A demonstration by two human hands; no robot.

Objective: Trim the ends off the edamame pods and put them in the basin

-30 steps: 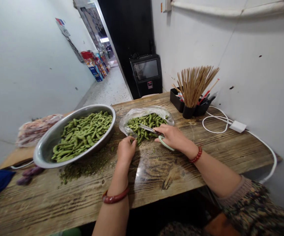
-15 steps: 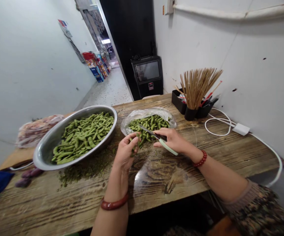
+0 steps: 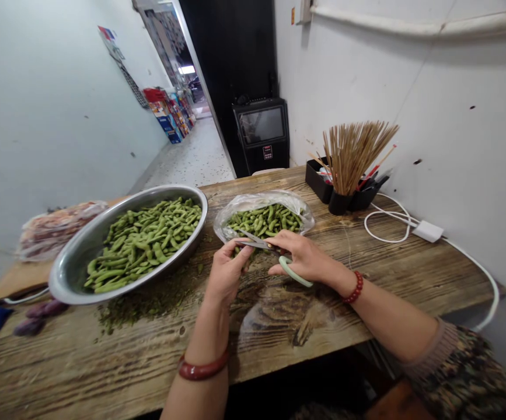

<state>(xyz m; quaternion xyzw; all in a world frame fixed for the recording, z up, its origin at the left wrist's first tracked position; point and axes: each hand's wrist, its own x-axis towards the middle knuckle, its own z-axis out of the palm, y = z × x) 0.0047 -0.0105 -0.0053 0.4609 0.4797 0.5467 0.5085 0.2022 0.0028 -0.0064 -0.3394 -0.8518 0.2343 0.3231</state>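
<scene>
My right hand (image 3: 299,256) grips scissors (image 3: 291,272) with pale green handles, their blades parted and reaching left to my left fingertips. My left hand (image 3: 229,269) is closed in a pinch around a green soybean pod, mostly hidden by the fingers and blades. Just beyond both hands lies a clear plastic bag (image 3: 253,200) holding many soybean pods (image 3: 265,219). To the left stands a wide metal basin (image 3: 71,291) heaped with green pods (image 3: 147,242).
Plant trimmings (image 3: 141,312) lie scattered beside the basin. Behind it is a bag of reddish food (image 3: 58,227). At the back right, a black organizer (image 3: 318,181) holds wooden skewers (image 3: 358,154). A white cable with an adapter (image 3: 428,230) runs along the wooden table (image 3: 104,373).
The scissors have swung flatter and their blades have opened at my left fingertips. My left fingers have turned inward, and the pod between them shows less. The view has shifted slightly.
</scene>
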